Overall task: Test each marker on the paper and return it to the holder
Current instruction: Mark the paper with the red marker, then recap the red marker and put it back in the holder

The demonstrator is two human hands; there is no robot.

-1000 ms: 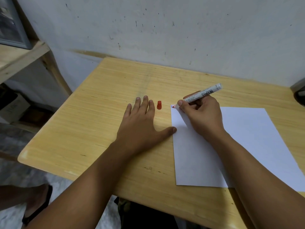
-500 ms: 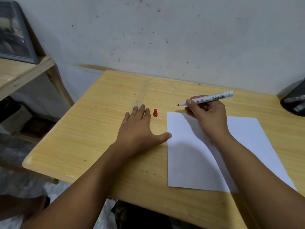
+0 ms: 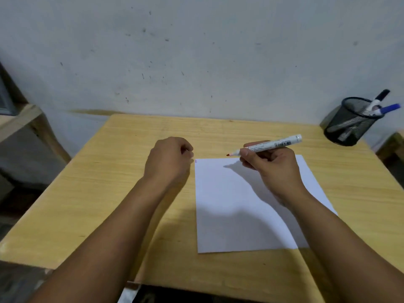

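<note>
Grey-white scuffed wall point(image 3: 196, 51) behind everything. Wooden table point(image 3: 105, 193) pushed against it, light yellow top. Landmark: white paper point(image 3: 236, 211), lying flat on the table right of centre, long edge running toward the viewer. Wooden shelf frame point(image 3: 19, 119) well left of the paper, off the table's left side. Black mesh holder point(image 3: 352, 121) at the far right corner of the table, beyond and right of the paper, well apart from it; it looks tilted in the wide-angle view. Two capped markers stand in it: black-capped marker point(image 3: 379, 98) and blue-capped marker point(image 3: 388, 108), both leaning right over the rim. Right hand point(image 3: 273, 167) raised over the far part of the paper, fingers closed around the red marker point(image 3: 271, 145), uncapped, white barrel with barcode label, lying nearly level, red tip pointing left just past the paper's far edge, tip off the sheet; shadow of hand and marker falls on the paper. Left hand point(image 3: 170, 158) just left of the paper's far left corner, curled into a loose fist, fingertips pinched together; cannot tell what it holds, if anything, since the fingers hide it. Tiny mark point(image 3: 195, 161) at the paper's far left corner, just beside the left fingertips, colour too small to call.
</note>
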